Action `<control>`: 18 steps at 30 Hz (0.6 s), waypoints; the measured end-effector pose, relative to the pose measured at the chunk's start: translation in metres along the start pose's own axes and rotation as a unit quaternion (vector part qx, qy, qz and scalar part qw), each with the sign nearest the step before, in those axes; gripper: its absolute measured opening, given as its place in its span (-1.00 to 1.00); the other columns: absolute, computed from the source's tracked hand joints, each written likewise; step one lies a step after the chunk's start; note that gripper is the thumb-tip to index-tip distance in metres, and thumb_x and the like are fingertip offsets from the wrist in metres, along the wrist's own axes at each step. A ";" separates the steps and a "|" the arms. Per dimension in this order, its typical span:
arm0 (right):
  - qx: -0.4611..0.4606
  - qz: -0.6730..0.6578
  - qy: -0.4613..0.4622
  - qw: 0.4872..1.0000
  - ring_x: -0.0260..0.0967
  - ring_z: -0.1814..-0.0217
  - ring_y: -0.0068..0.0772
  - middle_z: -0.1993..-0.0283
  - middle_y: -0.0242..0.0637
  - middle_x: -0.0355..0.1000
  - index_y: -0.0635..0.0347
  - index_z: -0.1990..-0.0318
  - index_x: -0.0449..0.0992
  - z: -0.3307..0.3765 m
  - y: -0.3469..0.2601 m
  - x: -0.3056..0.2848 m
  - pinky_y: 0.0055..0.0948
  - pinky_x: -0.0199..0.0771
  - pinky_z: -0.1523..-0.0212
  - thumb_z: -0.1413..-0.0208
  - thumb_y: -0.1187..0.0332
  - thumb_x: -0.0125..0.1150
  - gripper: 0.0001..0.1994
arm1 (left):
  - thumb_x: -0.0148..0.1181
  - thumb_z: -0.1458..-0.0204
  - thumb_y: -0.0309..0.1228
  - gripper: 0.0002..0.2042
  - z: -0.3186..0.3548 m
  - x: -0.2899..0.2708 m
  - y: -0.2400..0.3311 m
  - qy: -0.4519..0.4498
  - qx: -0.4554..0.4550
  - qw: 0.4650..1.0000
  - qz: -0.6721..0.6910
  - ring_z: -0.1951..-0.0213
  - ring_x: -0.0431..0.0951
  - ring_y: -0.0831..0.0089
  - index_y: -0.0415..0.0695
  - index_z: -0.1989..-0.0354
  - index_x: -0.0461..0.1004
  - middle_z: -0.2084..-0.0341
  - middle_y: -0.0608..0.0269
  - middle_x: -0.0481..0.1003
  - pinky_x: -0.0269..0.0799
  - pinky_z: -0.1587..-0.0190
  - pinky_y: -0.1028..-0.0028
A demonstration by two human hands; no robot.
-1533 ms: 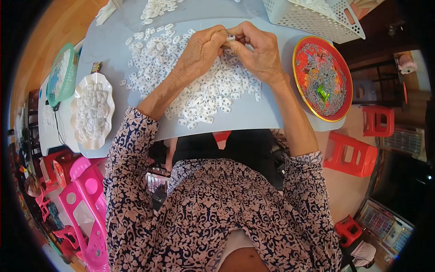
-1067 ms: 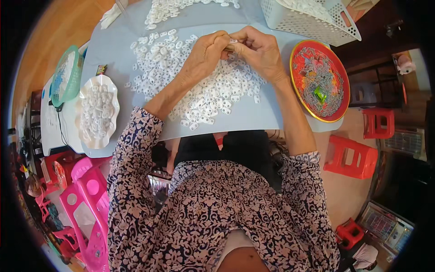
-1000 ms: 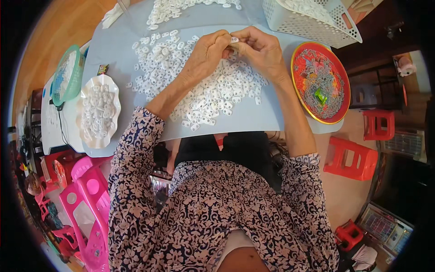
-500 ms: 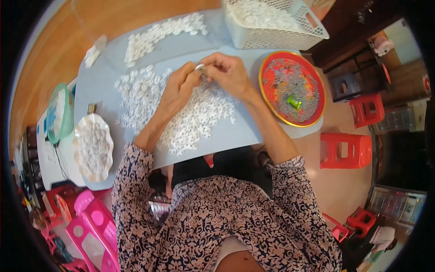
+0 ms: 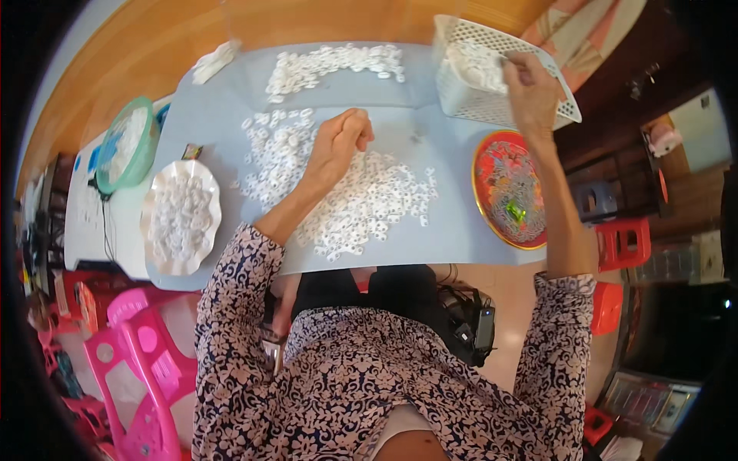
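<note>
My left hand [image 5: 338, 146] is closed, its fingers curled in, above a spread of small white plastic pieces [image 5: 361, 207] with holes in them. Whatever it may hold is hidden. My right hand [image 5: 534, 91] reaches over the near side of a white perforated basket [image 5: 473, 101], which holds a heap of white pieces [image 5: 477, 63]. Its thumb and fingers are bent together, and I cannot make out anything between them. Below that arm lies a round red tray [image 5: 486, 207] with a gold rim, full of small grey metal parts [image 5: 511, 180] and a bright green item [image 5: 515, 211].
A row of white pieces [image 5: 338, 61] lies along the table's far edge, beside a crumpled white cloth or glove [image 5: 215, 61]. At left stand a scalloped dish [image 5: 183, 266] of white parts and a green basin [image 5: 110, 180]. Pink chairs [image 5: 154, 376] and red stools [image 5: 624, 244] surround the table.
My hands were together over the white pieces, with a small white piece at the fingertips. The right hand has moved away to the basket; the left stays over the pile. My view has shifted.
</note>
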State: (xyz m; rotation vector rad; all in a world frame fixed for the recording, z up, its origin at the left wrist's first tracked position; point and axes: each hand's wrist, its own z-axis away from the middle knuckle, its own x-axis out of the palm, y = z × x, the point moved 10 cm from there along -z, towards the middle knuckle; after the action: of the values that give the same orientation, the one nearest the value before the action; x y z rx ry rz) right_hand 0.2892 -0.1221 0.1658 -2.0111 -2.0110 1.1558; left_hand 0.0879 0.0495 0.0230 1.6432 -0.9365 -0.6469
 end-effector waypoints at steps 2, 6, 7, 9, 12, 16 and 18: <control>-0.024 0.038 -0.019 0.999 0.40 0.50 -0.60 0.48 -0.25 0.51 0.27 0.34 0.52 -0.002 -0.013 0.014 -0.55 0.39 0.45 -0.03 0.45 0.15 -0.91 | -0.16 -0.18 -0.23 -0.63 0.005 -0.010 0.001 0.012 -0.003 1.000 -0.005 0.54 0.24 0.60 -0.23 0.58 0.33 0.67 0.35 0.28 0.17 0.44 0.55; -0.049 -0.013 -0.074 0.996 0.37 0.53 -0.49 0.49 -0.19 0.45 0.27 0.37 0.50 0.021 -0.045 0.065 -0.49 0.37 0.46 -0.03 0.47 0.13 -0.93 | -0.19 -0.20 -0.16 -0.59 0.011 -0.028 0.000 0.022 -0.006 1.000 -0.019 0.53 0.25 0.57 -0.23 0.57 0.32 0.67 0.34 0.28 0.19 0.42 0.54; -0.068 -0.013 -0.108 0.992 0.37 0.53 -0.46 0.49 -0.17 0.44 0.27 0.37 0.50 0.030 -0.064 0.091 -0.48 0.36 0.46 -0.02 0.48 0.13 -0.93 | -0.19 -0.20 -0.16 -0.59 0.012 -0.036 -0.005 0.042 -0.009 0.999 -0.008 0.53 0.26 0.57 -0.23 0.57 0.32 0.67 0.34 0.29 0.19 0.43 0.54; -0.071 -0.073 -0.175 0.979 0.39 0.50 -0.35 0.47 -0.13 0.43 0.26 0.37 0.50 0.039 -0.081 0.134 -0.44 0.37 0.44 0.03 0.48 0.14 -0.93 | -0.20 -0.20 -0.15 -0.58 0.011 -0.040 -0.005 0.061 -0.009 0.998 0.006 0.53 0.26 0.57 -0.22 0.57 0.32 0.66 0.33 0.29 0.20 0.43 0.53; -0.071 -0.083 -0.268 0.957 0.44 0.36 -0.09 0.39 -0.06 0.47 0.26 0.31 0.51 0.046 -0.084 0.202 -0.30 0.41 0.32 0.06 0.47 0.10 -0.86 | -0.19 -0.20 -0.13 -0.57 0.009 -0.039 -0.005 0.071 0.004 0.997 0.000 0.57 0.26 0.58 -0.22 0.58 0.32 0.69 0.34 0.28 0.19 0.47 0.53; -0.101 -0.026 -0.310 0.945 0.46 0.28 -0.21 0.27 -0.14 0.49 0.24 0.22 0.51 0.047 -0.074 0.272 -0.33 0.45 0.23 0.03 0.45 0.14 -0.81 | -0.17 -0.19 -0.15 -0.58 0.011 -0.037 -0.009 0.054 -0.023 0.998 -0.009 0.56 0.26 0.59 -0.23 0.58 0.30 0.70 0.36 0.27 0.20 0.47 0.54; -0.107 -0.020 -0.331 0.937 0.43 0.25 -0.10 0.27 -0.07 0.47 0.24 0.23 0.52 0.046 -0.071 0.293 -0.27 0.43 0.19 0.06 0.45 0.11 -0.80 | -0.19 -0.21 -0.16 -0.58 0.011 -0.036 -0.007 0.054 -0.029 0.998 -0.004 0.55 0.25 0.59 -0.23 0.57 0.32 0.69 0.36 0.27 0.18 0.46 0.54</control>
State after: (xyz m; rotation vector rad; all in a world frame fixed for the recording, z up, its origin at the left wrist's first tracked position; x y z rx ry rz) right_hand 0.1638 0.1265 0.0406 -1.8004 -2.5467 1.8711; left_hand 0.0609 0.0749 0.0114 1.6151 -0.8263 -0.5799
